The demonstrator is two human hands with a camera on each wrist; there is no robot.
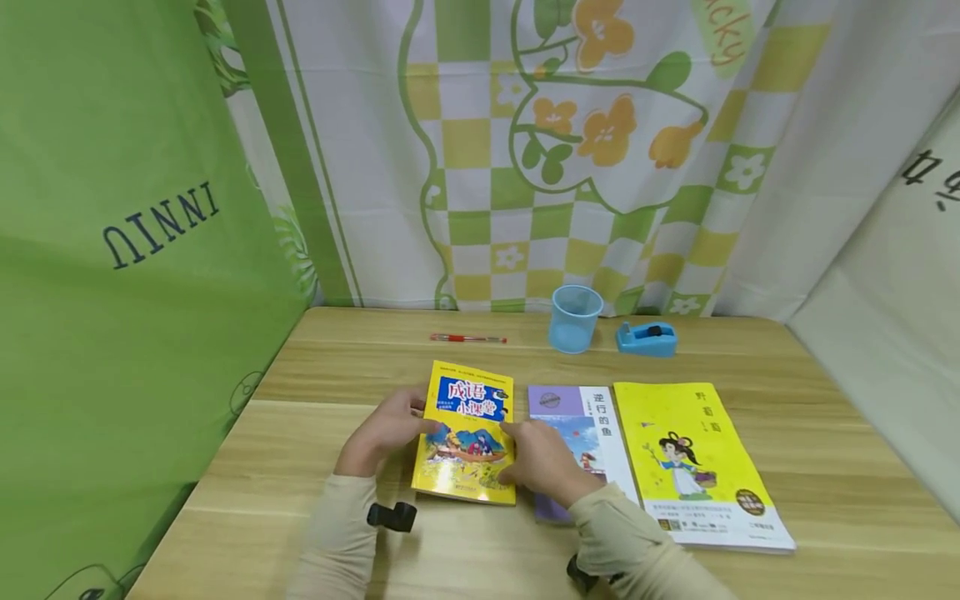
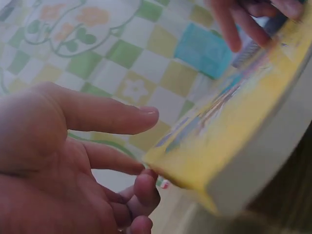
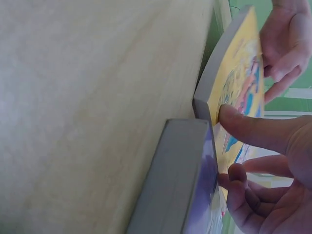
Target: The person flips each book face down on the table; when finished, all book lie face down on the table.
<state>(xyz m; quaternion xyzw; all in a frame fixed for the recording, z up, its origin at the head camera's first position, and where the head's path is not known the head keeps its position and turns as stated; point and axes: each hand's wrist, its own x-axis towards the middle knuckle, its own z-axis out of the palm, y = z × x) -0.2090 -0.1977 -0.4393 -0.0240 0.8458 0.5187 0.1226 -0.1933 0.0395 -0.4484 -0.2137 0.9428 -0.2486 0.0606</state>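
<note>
A yellow picture-covered book (image 1: 468, 479) lies at a slant between both hands, its right side by a purple-and-white book (image 1: 551, 403). At its left edge is my left hand (image 1: 388, 429), with the thumb over the cover. The left wrist view shows that hand's curled fingers (image 2: 146, 187) at the book's edge. My right hand (image 1: 551, 457) holds the book's right side, its thumb (image 3: 234, 119) on the cover and its other fingers curled at the edge. That hand partly covers the purple-and-white book. In the right wrist view, the yellow book's page block stands tilted.
To the right lies a larger yellow book (image 1: 637, 433) with a girl on its cover. Along the back of the wooden table (image 1: 247, 500) are a red pen (image 1: 468, 338), a blue mesh cup (image 1: 573, 321) and a blue tape dispenser (image 1: 647, 340). A patterned curtain hangs behind.
</note>
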